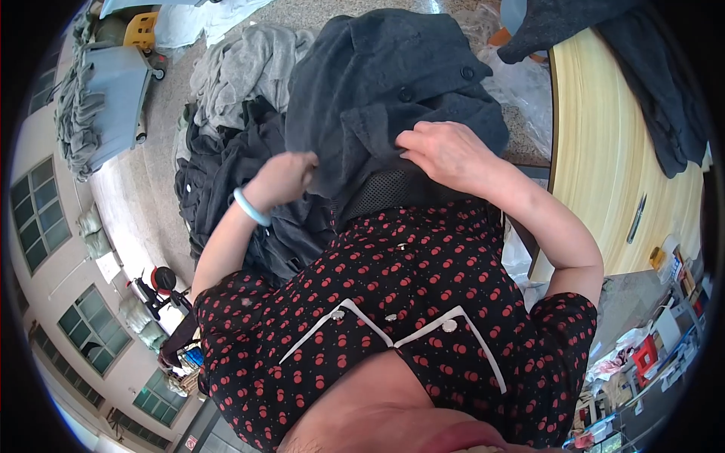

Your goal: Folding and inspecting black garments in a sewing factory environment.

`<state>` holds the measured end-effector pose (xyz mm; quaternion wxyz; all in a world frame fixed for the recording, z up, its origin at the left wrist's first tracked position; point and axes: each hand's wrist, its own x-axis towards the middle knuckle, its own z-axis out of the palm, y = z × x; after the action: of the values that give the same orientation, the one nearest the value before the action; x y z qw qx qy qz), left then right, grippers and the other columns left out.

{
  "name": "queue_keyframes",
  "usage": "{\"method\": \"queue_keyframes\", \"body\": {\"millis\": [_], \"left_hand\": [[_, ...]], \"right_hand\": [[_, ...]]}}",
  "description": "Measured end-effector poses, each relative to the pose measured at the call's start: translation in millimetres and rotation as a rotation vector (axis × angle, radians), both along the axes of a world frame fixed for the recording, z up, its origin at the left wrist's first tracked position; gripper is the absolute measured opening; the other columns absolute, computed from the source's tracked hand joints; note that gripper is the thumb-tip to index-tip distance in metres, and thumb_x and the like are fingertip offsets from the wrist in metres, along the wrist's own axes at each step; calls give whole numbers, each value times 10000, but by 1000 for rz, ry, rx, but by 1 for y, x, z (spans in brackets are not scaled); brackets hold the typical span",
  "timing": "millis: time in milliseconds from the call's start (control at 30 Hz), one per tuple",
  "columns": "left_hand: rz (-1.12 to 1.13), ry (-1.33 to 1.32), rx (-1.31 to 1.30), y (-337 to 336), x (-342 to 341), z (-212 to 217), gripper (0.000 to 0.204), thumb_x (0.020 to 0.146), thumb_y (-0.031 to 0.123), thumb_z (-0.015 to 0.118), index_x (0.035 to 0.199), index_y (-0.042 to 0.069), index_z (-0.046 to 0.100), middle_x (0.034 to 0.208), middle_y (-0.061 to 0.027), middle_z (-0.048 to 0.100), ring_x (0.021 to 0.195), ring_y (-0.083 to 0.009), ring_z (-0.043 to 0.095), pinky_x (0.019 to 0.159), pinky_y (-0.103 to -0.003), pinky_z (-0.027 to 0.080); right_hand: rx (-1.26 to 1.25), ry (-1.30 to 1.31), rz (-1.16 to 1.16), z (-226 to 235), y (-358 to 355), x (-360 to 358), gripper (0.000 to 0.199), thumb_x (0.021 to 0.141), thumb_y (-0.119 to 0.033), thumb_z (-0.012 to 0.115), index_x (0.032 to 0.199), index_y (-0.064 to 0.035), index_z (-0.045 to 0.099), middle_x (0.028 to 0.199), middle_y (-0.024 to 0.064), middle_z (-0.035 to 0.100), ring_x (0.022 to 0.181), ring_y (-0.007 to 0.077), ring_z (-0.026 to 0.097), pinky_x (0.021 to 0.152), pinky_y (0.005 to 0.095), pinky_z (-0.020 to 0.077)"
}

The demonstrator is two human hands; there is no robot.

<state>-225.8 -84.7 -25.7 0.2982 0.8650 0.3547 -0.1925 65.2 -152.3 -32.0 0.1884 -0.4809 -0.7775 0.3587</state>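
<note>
A dark grey coat (377, 68) lies bunched in front of my body, with two round dark buttons (406, 93) showing on its right part. My right hand (449, 155) is closed, pinching a fold of the coat near its front edge. At the coat's left edge, my left hand (285, 180) has its fingers curled in on the fabric; a pale blue bangle (250, 208) circles that wrist. Between the hands and my patterned top, a strip of dark mesh (375, 192) shows under the coat. What lies beneath the folds is hidden.
Black garments (226, 177) are heaped at the left, with light grey garments (245, 64) behind them. On the right, a wooden table (604, 143) holds a dark garment (657, 90) and a pen (637, 219). A cart (121, 98) draped with grey clothes stands far left.
</note>
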Motion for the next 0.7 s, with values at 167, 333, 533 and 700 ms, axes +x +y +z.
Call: {"method": "queue_keyframes", "body": {"millis": [167, 333, 533, 700], "left_hand": [[233, -458, 199, 53, 73, 11, 140, 794, 134, 492, 833, 14, 553, 755, -184, 575, 750, -363, 567, 660, -399, 454], [61, -483, 336, 77, 175, -50, 269, 828, 263, 518, 948, 36, 600, 902, -163, 585, 863, -311, 577, 758, -378, 459], [110, -333, 502, 63, 243, -83, 427, 725, 409, 633, 981, 67, 617, 951, -192, 559, 896, -345, 566, 794, -410, 467], [105, -246, 432, 62, 244, -89, 423, 683, 353, 691, 992, 76, 607, 1009, -174, 534, 947, -330, 543, 796, -402, 470]], "right_hand": [[-120, 160, -83, 12, -14, 20, 437, 792, -174, 576, 1189, -45, 446, 1094, 153, 542, 975, 284, 524, 857, 340, 401], [-336, 92, -263, -9, -24, 69, 408, 800, 28, 409, 1200, -50, 440, 1176, 165, 489, 1123, 283, 461, 952, 319, 359], [-125, -353, -356, -41, -30, 84, 469, 739, 84, 419, 1189, -46, 447, 1268, 221, 386, 1160, 370, 399, 963, 376, 354], [-339, -325, -307, -57, -20, 84, 402, 730, 20, 520, 1128, -18, 473, 1246, 250, 388, 1137, 388, 409, 943, 400, 366]]}}
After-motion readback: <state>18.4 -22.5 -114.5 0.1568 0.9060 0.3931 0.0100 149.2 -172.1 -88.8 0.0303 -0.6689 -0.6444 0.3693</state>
